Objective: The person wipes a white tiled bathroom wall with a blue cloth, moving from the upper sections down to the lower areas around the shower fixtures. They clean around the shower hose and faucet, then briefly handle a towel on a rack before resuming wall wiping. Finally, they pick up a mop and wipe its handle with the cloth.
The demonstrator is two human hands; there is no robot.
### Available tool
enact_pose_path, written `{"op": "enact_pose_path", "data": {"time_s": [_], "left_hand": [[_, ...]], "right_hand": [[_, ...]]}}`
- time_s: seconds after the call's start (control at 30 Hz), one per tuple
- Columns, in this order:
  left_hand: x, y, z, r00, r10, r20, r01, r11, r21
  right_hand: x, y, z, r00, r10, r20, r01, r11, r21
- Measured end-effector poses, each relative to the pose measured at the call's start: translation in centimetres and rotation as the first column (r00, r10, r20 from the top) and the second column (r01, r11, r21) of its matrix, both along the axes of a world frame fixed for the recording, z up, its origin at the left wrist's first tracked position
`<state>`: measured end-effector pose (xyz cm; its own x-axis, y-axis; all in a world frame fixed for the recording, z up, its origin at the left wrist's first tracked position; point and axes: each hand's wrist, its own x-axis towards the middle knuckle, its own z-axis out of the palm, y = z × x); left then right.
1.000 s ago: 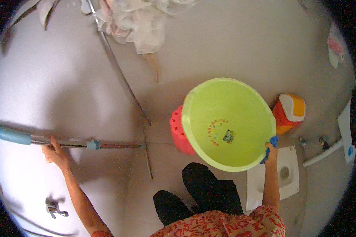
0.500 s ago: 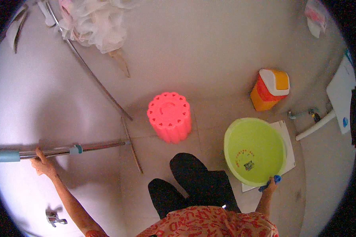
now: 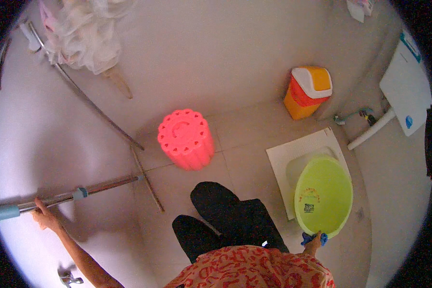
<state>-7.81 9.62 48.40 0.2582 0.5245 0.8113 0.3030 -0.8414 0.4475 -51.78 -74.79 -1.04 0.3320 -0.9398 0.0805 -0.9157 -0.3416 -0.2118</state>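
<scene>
At the left, my left hand point(image 3: 47, 216) is closed around a long-handled floor tool, a metal pole point(image 3: 108, 184) with a pale blue grip and collar. Its thin bar-shaped head point(image 3: 149, 185) lies along the floor edge; its exact kind is unclear. On my right, my right hand point(image 3: 314, 242) grips the near rim of a light green plastic basin point(image 3: 324, 192). A crumpled blue cloth point(image 3: 323, 238) is bunched in the same hand against the rim. The basin is tilted and partly covers the white squat toilet point(image 3: 279, 156). Some fingers of the right hand are hidden.
A pink scalloped stool point(image 3: 186, 139) stands ahead, near my black-clad legs. Farther right are an orange-and-red bin with a white lid point(image 3: 308, 91) and a white wall cistern with pipe point(image 3: 403, 84). Mesh bath puffs point(image 3: 89, 36), a shower hose point(image 3: 93, 108) and a tap point(image 3: 69, 277) are on the left.
The basin has moved right and toward me and tilted more, uncovering much of the squat toilet. My left hand still holds the pole. The view has shifted slightly.
</scene>
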Motion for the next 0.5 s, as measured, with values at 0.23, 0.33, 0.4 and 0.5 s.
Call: {"op": "enact_pose_path", "data": {"time_s": [0.23, 0.33, 0.4, 0.5], "left_hand": [[1.9, -4.8, 1.3, 0.971, -0.191, 0.147, 0.165, 0.971, 0.171], [1.4, -4.6, 1.4, 0.996, -0.04, 0.075, 0.038, 0.999, 0.032], [1.3, -6.4, 1.9, 0.992, -0.091, 0.085, 0.091, 0.996, 0.003], [1.1, -5.7, 1.9, 0.976, -0.208, 0.072, 0.202, 0.977, 0.072]], "right_hand": [[3.7, -3.1, 11.2, 0.815, -0.458, 0.356, 0.481, 0.876, 0.027], [18.2, -7.9, 12.6, 0.712, -0.085, 0.697, 0.051, 0.996, 0.069], [31.2, -4.6, 16.2, 0.583, -0.009, 0.812, -0.418, 0.854, 0.31], [45.1, 7.3, 22.1, 0.606, 0.66, 0.444, -0.774, 0.619, 0.135]]}}
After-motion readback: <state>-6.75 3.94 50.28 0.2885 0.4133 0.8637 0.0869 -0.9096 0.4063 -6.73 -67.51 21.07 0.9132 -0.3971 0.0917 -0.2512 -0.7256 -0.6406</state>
